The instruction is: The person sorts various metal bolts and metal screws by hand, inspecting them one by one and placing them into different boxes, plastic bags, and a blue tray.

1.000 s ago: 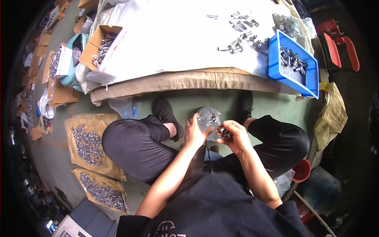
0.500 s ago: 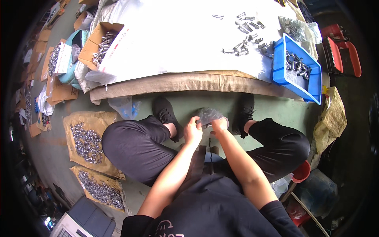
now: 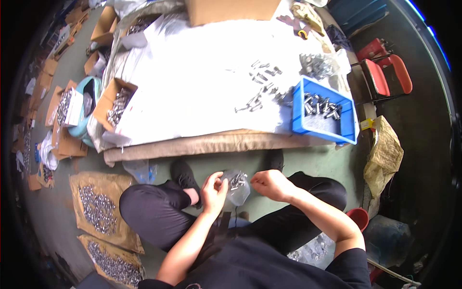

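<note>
A clear plastic bag [image 3: 239, 193] hangs between my knees with several small shiny metal parts, like bolts or pins, showing inside it. My left hand [image 3: 214, 191] grips the bag's left edge, thumb and fingers bent round it. Just right of the bag, my right hand [image 3: 273, 185] is closed, fingers curled toward the bag's rim; whatever it holds is hidden. Ahead on the white-covered table [image 3: 192, 91] lie loose dark metal bolt-like parts [image 3: 262, 96]. A blue bin [image 3: 299, 108] with more of these parts stands at the table's near right corner.
Left, an open cardboard box [image 3: 102, 106] of metal parts sits on the table. Sacks [image 3: 126, 226] spread with small metal parts lie on the floor. A large carton [image 3: 233, 10] stands at the table's far side. Right are a red chair [image 3: 378, 77] and a red bucket [image 3: 358, 217].
My view has tilted up, showing more of the table. My right hand has shifted right, from on the bag to beside it, and closed. Metal parts now show inside the bag.
</note>
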Available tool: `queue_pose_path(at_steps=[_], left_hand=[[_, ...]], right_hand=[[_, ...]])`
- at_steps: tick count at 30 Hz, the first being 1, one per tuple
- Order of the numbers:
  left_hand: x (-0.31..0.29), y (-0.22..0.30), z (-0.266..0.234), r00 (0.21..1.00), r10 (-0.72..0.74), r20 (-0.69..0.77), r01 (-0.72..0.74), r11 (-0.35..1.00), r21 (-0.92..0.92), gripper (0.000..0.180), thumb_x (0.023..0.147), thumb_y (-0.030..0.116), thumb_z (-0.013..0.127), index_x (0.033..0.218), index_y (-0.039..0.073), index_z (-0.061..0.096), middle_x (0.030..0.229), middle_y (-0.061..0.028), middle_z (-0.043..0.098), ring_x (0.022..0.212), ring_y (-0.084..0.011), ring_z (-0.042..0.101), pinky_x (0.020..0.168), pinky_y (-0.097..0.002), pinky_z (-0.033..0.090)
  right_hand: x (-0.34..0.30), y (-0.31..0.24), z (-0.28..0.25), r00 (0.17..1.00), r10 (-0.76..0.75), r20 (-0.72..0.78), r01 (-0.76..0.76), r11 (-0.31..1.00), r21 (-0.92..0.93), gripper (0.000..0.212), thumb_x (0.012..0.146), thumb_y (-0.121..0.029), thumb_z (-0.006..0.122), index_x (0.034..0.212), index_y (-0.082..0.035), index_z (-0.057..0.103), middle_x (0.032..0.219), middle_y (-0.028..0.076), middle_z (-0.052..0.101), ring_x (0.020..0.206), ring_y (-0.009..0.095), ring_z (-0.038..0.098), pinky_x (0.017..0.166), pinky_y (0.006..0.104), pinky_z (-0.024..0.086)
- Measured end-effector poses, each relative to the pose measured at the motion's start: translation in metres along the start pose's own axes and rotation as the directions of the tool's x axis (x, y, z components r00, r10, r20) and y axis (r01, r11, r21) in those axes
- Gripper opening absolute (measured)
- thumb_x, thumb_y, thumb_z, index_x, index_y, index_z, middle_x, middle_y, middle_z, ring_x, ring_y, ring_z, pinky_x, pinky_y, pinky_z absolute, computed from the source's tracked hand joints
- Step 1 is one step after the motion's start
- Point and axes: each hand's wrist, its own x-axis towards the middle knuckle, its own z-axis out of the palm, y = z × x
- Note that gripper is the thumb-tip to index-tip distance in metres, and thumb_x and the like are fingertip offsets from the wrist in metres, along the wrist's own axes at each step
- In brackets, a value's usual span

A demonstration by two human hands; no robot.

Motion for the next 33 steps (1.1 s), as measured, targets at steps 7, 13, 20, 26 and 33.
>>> queue_pose_path(at_steps=[7, 13, 20, 26, 33], left_hand=[[0.123, 0.190, 0.028, 0.783, 0.600, 0.162, -0.622, 0.757, 0.202, 0.015, 0.072, -0.003, 0.055, 0.087, 0.001, 0.058, 0.074, -0.0109, 0.057, 0.056, -0.0207, 0.054, 0.052, -0.0283, 0.043], [0.210, 0.177, 0.133, 0.519, 0.538, 0.664, -0.850, 0.410, 0.331, 0.043, 0.063, 0.024, 0.067, 0.102, 0.010, 0.056, 0.111, -0.0161, 0.046, 0.108, -0.0310, 0.041, 0.087, -0.0392, 0.039], [0.209, 0.156, 0.198, 0.580, 0.410, 0.703, -0.813, 0.333, 0.477, 0.033, 0.062, 0.020, 0.064, 0.091, 0.008, 0.057, 0.105, -0.0143, 0.047, 0.103, -0.0314, 0.043, 0.084, -0.0415, 0.039], [0.208, 0.143, 0.199, 0.549, 0.531, 0.646, -0.834, 0.394, 0.386, 0.015, 0.064, 0.006, 0.054, 0.079, 0.004, 0.053, 0.087, -0.0144, 0.047, 0.085, -0.0294, 0.050, 0.072, -0.0385, 0.046], [0.202, 0.139, 0.201, 0.634, 0.512, 0.580, -0.773, 0.403, 0.489, 0.016, 0.062, -0.002, 0.052, 0.077, 0.001, 0.052, 0.086, -0.0184, 0.048, 0.084, -0.0327, 0.050, 0.068, -0.0376, 0.047]], right_hand=[[0.010, -0.006, 0.007, 0.969, -0.227, 0.093, 0.239, 0.785, -0.572, 0.012, 0.065, -0.013, 0.054, 0.074, -0.005, 0.058, 0.067, 0.009, 0.059, 0.063, 0.023, 0.060, 0.052, 0.0330, 0.048], [-0.001, 0.003, 0.011, 0.924, -0.375, 0.074, 0.356, 0.775, -0.522, 0.014, 0.071, -0.013, 0.049, 0.080, -0.004, 0.056, 0.071, 0.010, 0.058, 0.062, 0.022, 0.060, 0.049, 0.0313, 0.048], [-0.010, 0.001, 0.010, 0.916, -0.402, -0.011, 0.322, 0.750, -0.577, 0.016, 0.070, -0.012, 0.050, 0.081, -0.004, 0.058, 0.068, 0.008, 0.058, 0.058, 0.020, 0.058, 0.047, 0.0304, 0.046], [-0.013, -0.003, 0.005, 0.932, -0.361, 0.019, 0.312, 0.777, -0.547, 0.017, 0.071, -0.013, 0.049, 0.082, -0.004, 0.057, 0.070, 0.008, 0.059, 0.060, 0.021, 0.058, 0.046, 0.0324, 0.047], [-0.013, -0.004, 0.008, 0.935, -0.351, 0.051, 0.319, 0.771, -0.551, 0.017, 0.070, -0.014, 0.051, 0.083, -0.004, 0.057, 0.072, 0.009, 0.059, 0.061, 0.021, 0.059, 0.048, 0.0325, 0.048]])
